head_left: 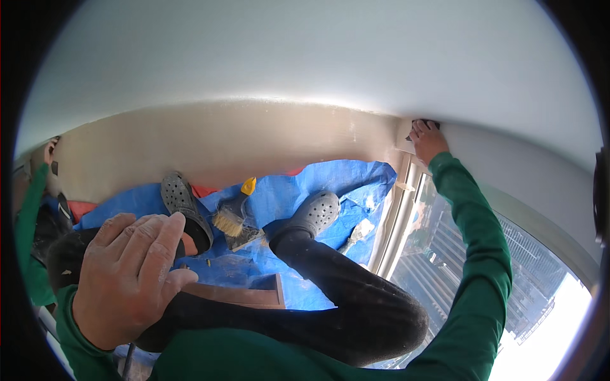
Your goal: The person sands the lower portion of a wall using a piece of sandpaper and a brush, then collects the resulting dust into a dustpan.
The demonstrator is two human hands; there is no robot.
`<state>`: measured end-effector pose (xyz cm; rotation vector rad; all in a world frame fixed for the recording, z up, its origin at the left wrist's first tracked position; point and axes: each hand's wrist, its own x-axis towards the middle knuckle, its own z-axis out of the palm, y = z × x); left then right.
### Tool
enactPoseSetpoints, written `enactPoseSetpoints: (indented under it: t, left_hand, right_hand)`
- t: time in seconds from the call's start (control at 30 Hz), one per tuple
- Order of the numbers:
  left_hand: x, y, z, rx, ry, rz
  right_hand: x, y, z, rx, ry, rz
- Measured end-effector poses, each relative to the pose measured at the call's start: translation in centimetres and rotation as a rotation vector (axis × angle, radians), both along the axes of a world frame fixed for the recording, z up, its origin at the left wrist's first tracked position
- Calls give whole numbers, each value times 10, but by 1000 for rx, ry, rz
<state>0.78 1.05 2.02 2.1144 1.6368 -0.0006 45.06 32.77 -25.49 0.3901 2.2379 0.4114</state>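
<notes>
My right hand (429,141) reaches up to the corner above the window, fingers bent over a piece of dark sandpaper (433,124) pressed to the surface. Most of the sandpaper is hidden under the fingers. Low on the left, my left hand (133,273) hovers over or rests near my bent leg; I cannot tell if it touches. Its back faces up, dusted with white powder, with the fingers extended and no object visible in it.
Blue sheeting (286,279) covers the floor, with a yellow-handled brush (229,219), a whitish scraper or brush (362,230) and a wooden box (235,294). A window (438,254) lies right. Another green-sleeved person's hand (51,149) touches the surface far left.
</notes>
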Motion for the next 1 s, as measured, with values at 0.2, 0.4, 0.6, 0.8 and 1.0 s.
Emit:
enactPoseSetpoints:
  t: [0.2,0.4,0.6,0.8,1.0]
  left_hand:
    - [1,-12,10,-8,-64,-54]
    - [-9,-11,3,-98,57,10]
    - [-7,-7,8,-44,36,-17]
    - [-8,-13,12,-17,-53,-42]
    - [-9,-6,4,-39,20,-24]
  right_hand:
    - [-10,-2,-28,-27,-76,-141]
    - [24,-1,88,50,21,70]
    - [-11,0,-47,2,-117,-60]
    - [2,1,0,3,26,-19]
    - [23,7,26,59,144,139]
